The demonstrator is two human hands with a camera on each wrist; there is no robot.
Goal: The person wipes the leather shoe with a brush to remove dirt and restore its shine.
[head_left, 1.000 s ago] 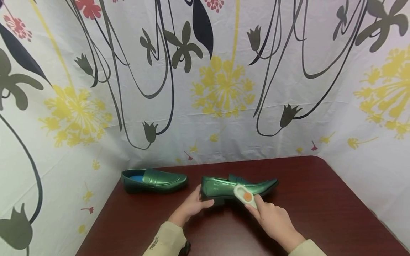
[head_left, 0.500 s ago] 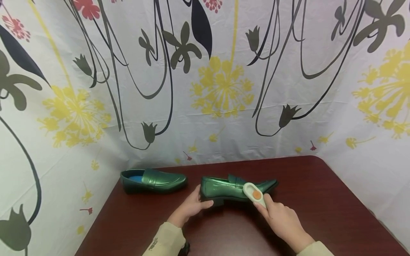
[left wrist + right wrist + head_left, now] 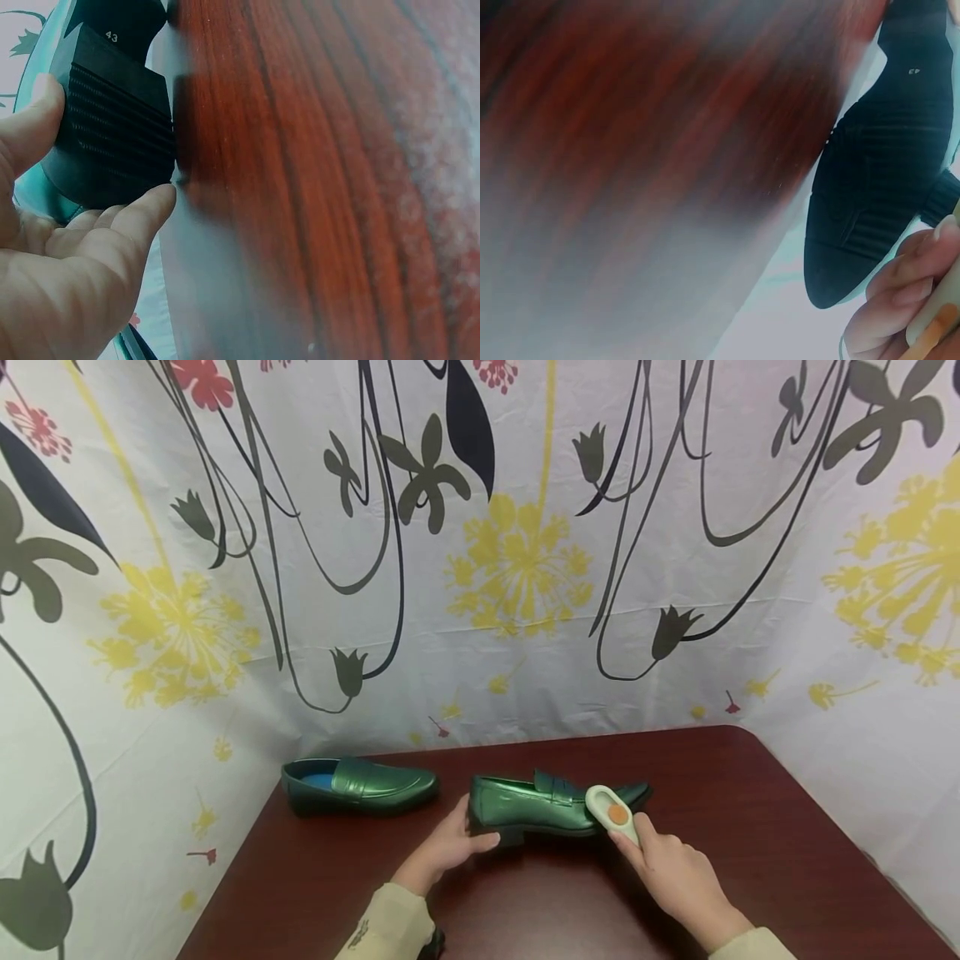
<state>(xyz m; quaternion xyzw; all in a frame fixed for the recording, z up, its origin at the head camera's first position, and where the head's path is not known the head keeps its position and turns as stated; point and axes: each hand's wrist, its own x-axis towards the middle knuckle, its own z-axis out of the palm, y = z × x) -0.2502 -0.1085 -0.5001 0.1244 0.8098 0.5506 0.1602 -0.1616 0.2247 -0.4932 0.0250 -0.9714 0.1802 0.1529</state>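
Observation:
A shiny green loafer (image 3: 510, 806) is held heel-left over the table, its toe pointing right. My left hand (image 3: 442, 850) grips it at the back, thumb and fingers on either side of the black heel (image 3: 112, 124) in the left wrist view. The right hand (image 3: 678, 872) pinches a small brush (image 3: 600, 802) with a pale handle and an orange spot, laid against the loafer's side near the toe. Dark bristles (image 3: 939, 201) show beside the black sole (image 3: 870, 180) in the right wrist view. The toe tip is partly hidden behind the brush.
A matching green loafer (image 3: 382, 787) with a blue insole stands at the back left of the dark red wooden table (image 3: 757, 843). White flower-printed cloth (image 3: 517, 693) hangs around the table's back and sides.
My right hand has slid the brush rightward along the loafer's side, from its middle toward the toe. The left hand and the loafer stay nearly still.

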